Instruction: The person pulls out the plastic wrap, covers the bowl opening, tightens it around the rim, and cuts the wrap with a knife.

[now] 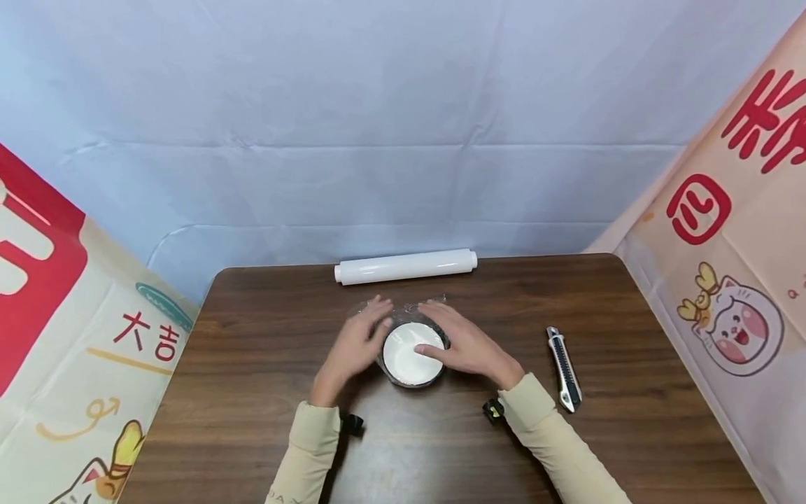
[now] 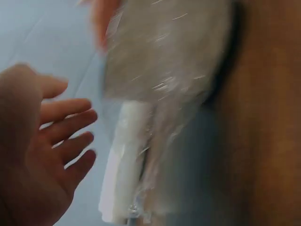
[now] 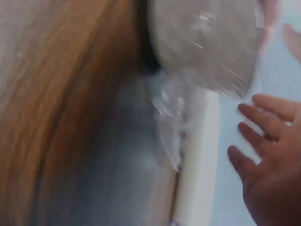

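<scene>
A round bowl (image 1: 406, 360) with a white inside and a dark outer rim stands near the middle of the table. Clear plastic film (image 2: 164, 89) stretches over its top, and crinkled loose film trails off its far side, seen in both wrist views. To the left of the bowl hovers my left hand (image 1: 355, 343), fingers loosely bent and holding nothing. On the other side my right hand (image 1: 469, 343) has its fingers extended, and its thumb overlaps the bowl's white top in the head view. Both wrist views show the fingers apart from the bowl, with some motion blur.
A white roll of film (image 1: 406, 267) lies along the table's back edge, beyond the bowl. Off to the right rests a utility knife (image 1: 564, 367) with a white and black handle. Pale cloth (image 1: 403, 140) hangs behind the wooden table (image 1: 252, 392), with printed banners at both sides.
</scene>
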`<move>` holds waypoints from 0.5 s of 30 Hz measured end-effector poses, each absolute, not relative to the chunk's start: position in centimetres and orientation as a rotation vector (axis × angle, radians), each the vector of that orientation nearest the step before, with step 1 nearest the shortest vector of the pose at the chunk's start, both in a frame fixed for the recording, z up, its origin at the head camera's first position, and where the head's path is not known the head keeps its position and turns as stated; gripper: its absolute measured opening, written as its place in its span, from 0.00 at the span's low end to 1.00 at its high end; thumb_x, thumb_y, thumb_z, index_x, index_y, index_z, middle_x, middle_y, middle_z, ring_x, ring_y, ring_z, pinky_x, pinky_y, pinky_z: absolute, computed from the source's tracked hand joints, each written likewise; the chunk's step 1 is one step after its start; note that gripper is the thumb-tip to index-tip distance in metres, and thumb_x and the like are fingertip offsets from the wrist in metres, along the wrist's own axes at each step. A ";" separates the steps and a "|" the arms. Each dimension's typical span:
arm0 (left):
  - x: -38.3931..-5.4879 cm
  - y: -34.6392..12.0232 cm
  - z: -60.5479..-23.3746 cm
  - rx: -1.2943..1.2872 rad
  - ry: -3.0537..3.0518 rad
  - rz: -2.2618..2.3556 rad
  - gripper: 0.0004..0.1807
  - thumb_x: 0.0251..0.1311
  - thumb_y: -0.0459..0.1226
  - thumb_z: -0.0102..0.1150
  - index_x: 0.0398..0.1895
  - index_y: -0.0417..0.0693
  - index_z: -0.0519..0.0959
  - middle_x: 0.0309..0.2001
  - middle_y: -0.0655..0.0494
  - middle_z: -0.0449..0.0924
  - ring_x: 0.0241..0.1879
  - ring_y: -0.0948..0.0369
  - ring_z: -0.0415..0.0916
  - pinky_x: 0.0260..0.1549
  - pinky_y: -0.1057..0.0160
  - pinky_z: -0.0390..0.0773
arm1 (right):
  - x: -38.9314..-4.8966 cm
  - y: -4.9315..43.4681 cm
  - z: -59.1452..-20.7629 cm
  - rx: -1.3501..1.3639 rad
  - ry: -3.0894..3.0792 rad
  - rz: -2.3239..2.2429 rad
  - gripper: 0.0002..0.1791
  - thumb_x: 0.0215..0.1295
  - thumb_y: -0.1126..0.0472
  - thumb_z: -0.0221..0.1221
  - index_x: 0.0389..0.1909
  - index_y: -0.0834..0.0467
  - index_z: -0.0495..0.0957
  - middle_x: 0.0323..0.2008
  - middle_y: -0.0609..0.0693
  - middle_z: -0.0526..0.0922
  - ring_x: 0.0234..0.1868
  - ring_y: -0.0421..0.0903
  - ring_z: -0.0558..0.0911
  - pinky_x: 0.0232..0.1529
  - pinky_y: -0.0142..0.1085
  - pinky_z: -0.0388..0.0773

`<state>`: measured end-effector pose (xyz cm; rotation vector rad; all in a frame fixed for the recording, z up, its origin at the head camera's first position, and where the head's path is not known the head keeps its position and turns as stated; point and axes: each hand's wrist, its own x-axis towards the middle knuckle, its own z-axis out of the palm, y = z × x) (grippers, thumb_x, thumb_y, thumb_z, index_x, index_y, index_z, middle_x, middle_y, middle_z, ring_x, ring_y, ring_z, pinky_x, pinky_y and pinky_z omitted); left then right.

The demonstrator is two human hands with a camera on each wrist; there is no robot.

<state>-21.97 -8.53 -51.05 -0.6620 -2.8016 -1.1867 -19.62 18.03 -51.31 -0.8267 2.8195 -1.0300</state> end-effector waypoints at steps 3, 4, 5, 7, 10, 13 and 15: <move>-21.1 -7.6 -51.7 -0.837 -2.905 -1.031 0.29 0.82 0.47 0.47 0.76 0.40 0.70 0.76 0.41 0.71 0.80 0.44 0.63 0.79 0.42 0.63 | -20.1 17.2 -52.0 -0.841 2.740 -0.996 0.46 0.72 0.32 0.60 0.81 0.54 0.62 0.79 0.53 0.68 0.81 0.53 0.67 0.79 0.53 0.66; -20.9 -7.5 -51.9 -0.844 -2.942 -1.015 0.30 0.82 0.48 0.46 0.77 0.40 0.68 0.77 0.41 0.69 0.80 0.43 0.62 0.79 0.42 0.63 | -20.2 17.0 -52.3 -0.824 2.715 -0.990 0.46 0.72 0.31 0.58 0.81 0.54 0.61 0.79 0.53 0.69 0.80 0.53 0.68 0.79 0.52 0.67; -20.8 -7.3 -52.1 -0.831 -2.985 -1.016 0.30 0.82 0.49 0.44 0.79 0.42 0.67 0.77 0.41 0.68 0.80 0.43 0.62 0.80 0.43 0.62 | -20.3 16.9 -52.5 -0.788 2.695 -0.987 0.47 0.72 0.30 0.57 0.82 0.54 0.60 0.79 0.54 0.69 0.79 0.53 0.69 0.79 0.52 0.68; -20.5 -7.3 -52.5 -0.787 -3.045 -1.073 0.30 0.84 0.49 0.42 0.80 0.44 0.65 0.78 0.43 0.67 0.80 0.43 0.62 0.80 0.43 0.62 | -20.2 16.8 -53.0 -0.715 2.673 -0.984 0.48 0.72 0.30 0.56 0.82 0.55 0.60 0.78 0.56 0.70 0.78 0.55 0.71 0.77 0.53 0.70; -20.4 -7.5 -52.9 -0.733 -3.077 -1.182 0.30 0.85 0.49 0.38 0.80 0.45 0.64 0.78 0.44 0.69 0.78 0.44 0.65 0.78 0.43 0.65 | -20.1 16.8 -53.2 -0.629 2.655 -1.003 0.48 0.72 0.30 0.57 0.81 0.56 0.61 0.76 0.58 0.71 0.76 0.57 0.73 0.75 0.54 0.71; -20.3 -7.7 -53.4 -0.720 -3.059 -1.243 0.29 0.85 0.48 0.36 0.79 0.43 0.67 0.74 0.42 0.73 0.75 0.44 0.71 0.75 0.43 0.69 | -20.0 16.8 -53.3 -0.585 2.662 -1.008 0.45 0.72 0.30 0.58 0.79 0.55 0.64 0.74 0.57 0.74 0.73 0.56 0.76 0.73 0.54 0.74; -20.2 -7.7 -53.8 -0.718 -3.042 -1.271 0.29 0.86 0.48 0.35 0.77 0.41 0.69 0.71 0.41 0.76 0.73 0.44 0.73 0.74 0.43 0.70 | -19.8 16.8 -53.3 -0.580 2.689 -0.998 0.43 0.72 0.31 0.59 0.76 0.55 0.68 0.71 0.56 0.77 0.70 0.56 0.79 0.70 0.53 0.77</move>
